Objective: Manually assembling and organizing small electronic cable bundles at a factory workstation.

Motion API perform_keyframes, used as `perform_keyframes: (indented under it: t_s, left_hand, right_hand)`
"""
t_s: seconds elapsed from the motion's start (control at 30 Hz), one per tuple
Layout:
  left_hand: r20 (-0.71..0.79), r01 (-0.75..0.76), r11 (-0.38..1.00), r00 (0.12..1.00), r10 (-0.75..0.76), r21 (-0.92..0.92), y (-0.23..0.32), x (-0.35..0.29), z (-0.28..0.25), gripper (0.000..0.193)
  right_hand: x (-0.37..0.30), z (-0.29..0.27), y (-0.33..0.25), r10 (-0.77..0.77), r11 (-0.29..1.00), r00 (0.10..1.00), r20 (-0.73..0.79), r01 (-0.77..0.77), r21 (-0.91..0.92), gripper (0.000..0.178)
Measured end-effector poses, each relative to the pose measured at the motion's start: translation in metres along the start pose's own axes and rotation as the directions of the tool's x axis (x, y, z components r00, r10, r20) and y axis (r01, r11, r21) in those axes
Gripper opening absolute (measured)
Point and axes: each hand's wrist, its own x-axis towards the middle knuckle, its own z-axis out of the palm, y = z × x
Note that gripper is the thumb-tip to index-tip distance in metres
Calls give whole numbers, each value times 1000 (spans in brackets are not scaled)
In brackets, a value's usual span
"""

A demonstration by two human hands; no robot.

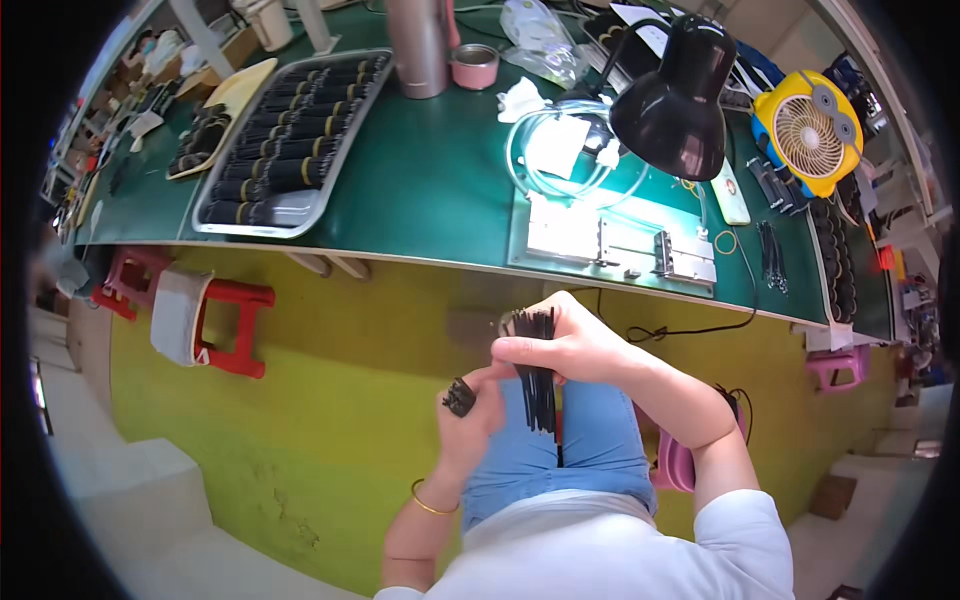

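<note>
Over my lap, in front of the workbench, both hands are close together. My right hand [572, 338] is closed around a bundle of thin, straight black strips [538, 395], its thumb laid across them. The strips hang down toward my jeans; I cannot make out their exact kind. Just left of it and lower, my left hand [468, 430] is closed on a second dark bundle [459, 397], of which only the end shows above the fist. Fingers of the left hand reach toward the right hand's bundle; whether they touch it is hard to tell.
The green workbench [430, 180] runs ahead, carrying a metal tray [270, 231] of black bundles, a steel flask [418, 55], a pink cup [475, 68], a metal fixture [625, 242], a black lamp [680, 100] and a yellow fan [808, 135]. A red stool [240, 325] stands left.
</note>
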Motion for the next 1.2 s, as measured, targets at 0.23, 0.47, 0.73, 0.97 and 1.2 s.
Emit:
perform_keyframes:
  t_s: [0.23,0.47,0.73,0.97,1.2]
  left_hand:
    - [109,-316,845,948,299,431,-14,-5,28,24]
    - [-26,-212,870,968,250,444,-27,-35,68,20]
    - [-15,-220,904,970,242,367,-53,-51,112,23]
    - [259,-515,635,852,456,576,-74,-32,116,16]
    - [394,-610,502,787,475,614,-66,-16,115,15]
  right_hand:
    - [-22,-15,19,22,997,999,48,-26,79,18]
    - [-62,-22,38,-58,994,997,48,53,100,14]
    - [-109,-48,58,-207,964,978,21,201,173,13]
    - [-122,-67,69,-181,963,983,-29,184,199,12]
    - [-111,-72,81,-206,961,976,-66,214,175,12]
